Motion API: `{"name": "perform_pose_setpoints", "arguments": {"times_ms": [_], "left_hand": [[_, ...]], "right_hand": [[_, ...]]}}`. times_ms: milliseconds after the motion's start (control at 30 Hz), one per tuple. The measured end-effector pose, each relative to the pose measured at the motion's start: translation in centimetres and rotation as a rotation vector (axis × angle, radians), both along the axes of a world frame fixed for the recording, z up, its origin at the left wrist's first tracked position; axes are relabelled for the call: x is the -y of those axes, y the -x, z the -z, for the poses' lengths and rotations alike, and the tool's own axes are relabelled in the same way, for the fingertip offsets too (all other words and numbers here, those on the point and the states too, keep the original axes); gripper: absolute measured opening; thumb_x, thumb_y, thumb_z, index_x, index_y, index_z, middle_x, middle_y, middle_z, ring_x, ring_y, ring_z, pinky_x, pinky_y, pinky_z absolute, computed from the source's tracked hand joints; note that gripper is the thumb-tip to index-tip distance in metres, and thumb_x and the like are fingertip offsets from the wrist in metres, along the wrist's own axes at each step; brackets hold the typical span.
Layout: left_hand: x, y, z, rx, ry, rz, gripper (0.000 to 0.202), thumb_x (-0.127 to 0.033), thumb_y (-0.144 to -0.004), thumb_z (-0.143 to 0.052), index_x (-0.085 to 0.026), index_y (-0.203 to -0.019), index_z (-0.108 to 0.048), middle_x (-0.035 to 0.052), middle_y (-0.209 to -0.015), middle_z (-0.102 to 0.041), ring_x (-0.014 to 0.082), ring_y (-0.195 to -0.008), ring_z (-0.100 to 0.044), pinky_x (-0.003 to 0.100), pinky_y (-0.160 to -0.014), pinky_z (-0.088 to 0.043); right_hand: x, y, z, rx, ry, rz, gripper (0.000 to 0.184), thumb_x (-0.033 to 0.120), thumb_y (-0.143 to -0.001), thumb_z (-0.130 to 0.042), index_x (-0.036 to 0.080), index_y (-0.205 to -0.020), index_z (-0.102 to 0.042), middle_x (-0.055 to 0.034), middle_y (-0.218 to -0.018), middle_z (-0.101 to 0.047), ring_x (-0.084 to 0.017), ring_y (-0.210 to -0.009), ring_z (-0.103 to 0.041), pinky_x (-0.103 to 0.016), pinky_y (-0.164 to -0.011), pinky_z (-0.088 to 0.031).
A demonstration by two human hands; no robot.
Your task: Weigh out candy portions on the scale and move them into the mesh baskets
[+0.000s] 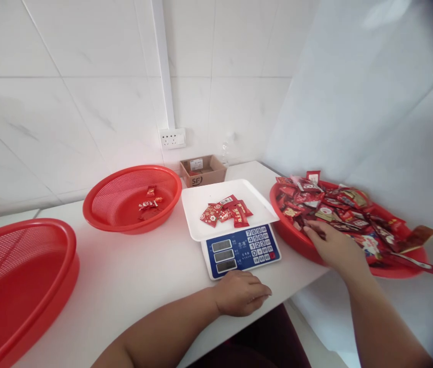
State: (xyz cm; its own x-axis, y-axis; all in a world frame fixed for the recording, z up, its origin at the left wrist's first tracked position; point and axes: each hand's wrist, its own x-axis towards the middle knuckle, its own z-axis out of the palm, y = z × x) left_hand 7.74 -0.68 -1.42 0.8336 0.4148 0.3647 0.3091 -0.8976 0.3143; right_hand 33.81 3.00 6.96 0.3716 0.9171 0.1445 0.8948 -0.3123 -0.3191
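Note:
At the right, my right hand (335, 248) reaches over the near rim of a red plastic basket (298, 245) heaped with wrapped snack packets (348, 204). Its thumb and forefinger pinch a small dark red packet (298, 225) at the basket's left side. My left hand (241, 294) rests near the table's front edge, fingers curled closed, with no object visible in it. Just beyond it stands a blue-and-white electronic scale (243, 253). Several red packets (229, 210) lie on the scale's white tray (201, 197). The digits on its displays are unreadable.
A red mesh basket (95, 217) left of the scale holds a few packets. Another red basket (66, 255) stands nearer at far left. Behind the scale are a cardboard box (208, 178) and a clear bottle (226, 148). Walls bound the table at the back and right.

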Motion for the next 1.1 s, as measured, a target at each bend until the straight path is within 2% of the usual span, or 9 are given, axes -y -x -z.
{"name": "perform_pose_setpoints", "arguments": {"times_ms": [167, 300, 400, 467, 600, 700, 833, 1000, 1100], "left_hand": [[0.4, -0.4, 0.1, -0.042, -0.091, 0.057, 0.025, -0.02, -0.085, -0.051, -0.018, -0.107, -0.063, 0.0027, -0.09, -0.073, 0.0162, -0.081, -0.067, 0.026, -0.071, -0.051], [0.0, 0.4, -2.0, 0.031, -0.176, 0.05, 0.025, -0.019, -0.086, -0.049, -0.018, -0.107, -0.062, 0.0028, -0.09, -0.073, 0.0147, -0.08, -0.067, 0.025, -0.071, -0.051], [-1.2, 3.3, -4.8, 0.197, -0.216, -0.197, 0.023, -0.024, -0.091, -0.047, -0.021, -0.109, -0.061, 0.0037, -0.096, -0.072, 0.0132, -0.087, -0.067, 0.025, -0.079, -0.052], [-2.4, 6.5, -6.8, 0.236, -0.206, -0.508, 0.023, -0.03, -0.093, -0.046, -0.024, -0.11, -0.061, 0.0044, -0.098, -0.071, 0.0146, -0.093, -0.066, 0.026, -0.083, -0.052], [-4.1, 13.4, -9.6, 0.183, -0.187, -0.923, 0.034, -0.032, -0.094, -0.04, -0.018, -0.121, -0.055, 0.0155, -0.121, -0.062, 0.028, -0.117, -0.054, 0.046, -0.098, -0.044], [-4.3, 17.2, -10.1, 0.027, -0.105, -1.135, 0.043, -0.039, -0.093, -0.043, -0.018, -0.13, -0.049, 0.0161, -0.134, -0.054, 0.0342, -0.131, -0.041, 0.058, -0.107, -0.027], [-3.3, 19.7, -9.9, -0.203, 0.031, -1.297, 0.052, -0.046, -0.094, -0.036, -0.017, -0.136, -0.045, 0.0173, -0.133, -0.056, 0.0367, -0.134, -0.037, 0.066, -0.106, -0.018], [-1.4, 20.7, -10.2, -0.395, 0.081, -1.332, 0.05, -0.043, -0.096, -0.03, -0.014, -0.132, -0.049, 0.0163, -0.131, -0.058, 0.0312, -0.127, -0.046, 0.059, -0.109, -0.018], [-0.2, 20.7, -10.7, -0.463, 0.1, -1.324, 0.047, -0.041, -0.095, -0.029, -0.017, -0.131, -0.051, 0.0141, -0.127, -0.061, 0.0299, -0.123, -0.051, 0.057, -0.108, -0.023]], "right_hand": [[0.1, -0.1, 0.1, 0.003, -0.011, -0.044, 0.047, 0.052, -0.084, -0.04, 0.024, -0.114, -0.064, -0.0109, -0.108, -0.07, -0.032, -0.091, -0.066, -0.041, -0.071, -0.05], [0.5, 0.1, -0.4, 0.007, 0.006, -0.067, 0.05, 0.052, -0.086, -0.036, 0.022, -0.116, -0.063, -0.0127, -0.112, -0.069, -0.033, -0.094, -0.066, -0.041, -0.07, -0.049], [0.7, 0.4, -0.8, 0.017, 0.014, -0.065, 0.051, 0.051, -0.087, -0.032, 0.022, -0.117, -0.062, -0.0125, -0.111, -0.069, -0.033, -0.093, -0.065, -0.041, -0.069, -0.048], [0.8, 0.5, -1.0, 0.03, 0.036, -0.058, 0.054, 0.051, -0.088, -0.028, 0.021, -0.119, -0.061, -0.0128, -0.112, -0.069, -0.032, -0.094, -0.065, -0.041, -0.071, -0.048], [1.0, 0.5, -0.9, 0.04, 0.07, -0.088, 0.057, 0.051, -0.09, -0.023, 0.02, -0.124, -0.057, -0.013, -0.114, -0.067, -0.032, -0.099, -0.063, -0.041, -0.075, -0.047], [0.9, 0.2, -0.7, 0.042, 0.059, -0.117, 0.057, 0.051, -0.09, -0.023, 0.02, -0.124, -0.057, -0.0127, -0.115, -0.067, -0.032, -0.099, -0.063, -0.042, -0.076, -0.047], [0.8, -0.1, -0.4, 0.048, 0.05, -0.13, 0.056, 0.051, -0.09, -0.024, 0.021, -0.124, -0.058, -0.013, -0.112, -0.068, -0.033, -0.095, -0.064, -0.042, -0.072, -0.047], [0.9, -0.3, -0.3, 0.041, 0.063, -0.146, 0.057, 0.051, -0.09, -0.023, 0.021, -0.125, -0.056, -0.0132, -0.112, -0.068, -0.032, -0.096, -0.064, -0.041, -0.074, -0.047], [1.1, -0.4, -0.3, 0.052, 0.045, -0.157, 0.056, 0.051, -0.091, -0.023, 0.021, -0.124, -0.057, -0.0126, -0.11, -0.069, -0.031, -0.095, -0.065, -0.04, -0.073, -0.047]]}}
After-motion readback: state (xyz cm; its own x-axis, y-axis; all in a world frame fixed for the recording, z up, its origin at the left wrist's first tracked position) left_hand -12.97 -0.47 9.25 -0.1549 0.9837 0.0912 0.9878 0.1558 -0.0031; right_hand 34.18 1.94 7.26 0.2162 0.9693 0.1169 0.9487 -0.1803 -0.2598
